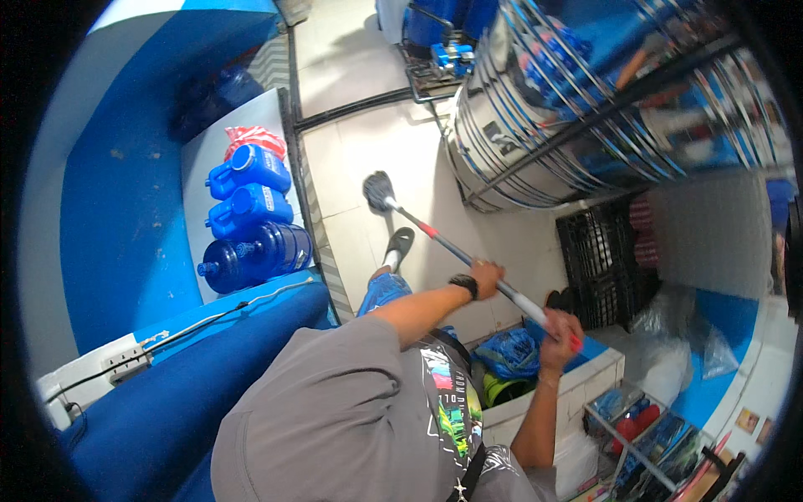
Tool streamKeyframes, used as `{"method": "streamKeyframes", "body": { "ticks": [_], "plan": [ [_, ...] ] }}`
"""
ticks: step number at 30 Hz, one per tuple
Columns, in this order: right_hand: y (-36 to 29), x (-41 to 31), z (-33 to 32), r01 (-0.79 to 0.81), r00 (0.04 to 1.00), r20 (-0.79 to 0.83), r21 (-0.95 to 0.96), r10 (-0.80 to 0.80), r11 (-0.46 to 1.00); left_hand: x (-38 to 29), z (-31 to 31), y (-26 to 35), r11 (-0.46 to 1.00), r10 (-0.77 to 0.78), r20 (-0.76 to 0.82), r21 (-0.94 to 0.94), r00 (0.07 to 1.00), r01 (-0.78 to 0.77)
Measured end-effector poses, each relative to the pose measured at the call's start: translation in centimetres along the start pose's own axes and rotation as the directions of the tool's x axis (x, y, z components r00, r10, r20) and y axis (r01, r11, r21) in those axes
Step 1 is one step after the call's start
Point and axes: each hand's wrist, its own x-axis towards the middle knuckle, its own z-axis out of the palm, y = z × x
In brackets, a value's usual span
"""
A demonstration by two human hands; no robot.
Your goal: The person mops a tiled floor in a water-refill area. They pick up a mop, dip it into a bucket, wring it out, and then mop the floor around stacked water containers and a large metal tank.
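A mop's dark, shaggy head (378,190) rests on the pale tiled floor (351,157), in front of my slippered foot (400,241). From it a grey and white pole with a red section (453,249) slants back towards my body. My left hand (487,280), with a black band at its wrist, is wrapped around the pole's middle. Higher up, near the red end cap, my right hand (562,337) grips the handle; its fingers are slightly blurred.
Blue water jugs (257,257) and a red-and-white bag (254,139) lie on a ledge at left. To the right stand a wire rack (539,144) and black plastic crates (599,263). A blue pump (453,59) sits at the back. Beside me is a low tiled wall (558,392).
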Motion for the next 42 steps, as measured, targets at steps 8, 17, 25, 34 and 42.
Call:
{"method": "streamKeyframes", "body": {
  "ticks": [8, 17, 25, 34, 42],
  "plan": [
    [-11.7, -15.6, -11.6, 0.102, 0.944, -0.305, -0.092, -0.126, 0.991, -5.2, 6.1, 21.5, 0.818, 0.565, 0.564, -0.285, 0.602, -0.500],
    [-11.4, -16.8, -7.3, 0.272, 0.903, -0.311, -0.123, -0.298, 0.954, -8.8, 2.9, 20.6, 0.830, 0.558, 0.549, -0.386, 0.622, -0.403],
    [-9.6, -7.2, 6.1, 0.213, 0.975, 0.031, 0.172, -0.221, 0.962, -9.8, -9.7, 5.9, 0.933, 0.297, 0.396, -0.313, 0.869, -0.177],
    [2.0, -7.0, 27.5, -0.061, 0.921, 0.389, 0.185, -0.016, 0.981, -17.0, -17.2, -22.9, 0.985, -0.147, 0.186, -0.061, 0.972, 0.161],
    [3.2, -7.3, 29.4, 0.015, 0.801, 0.593, 0.125, -0.086, 0.992, -18.2, -17.7, -26.3, 0.997, -0.068, -0.122, -0.044, 0.990, 0.063]
  ]
}}
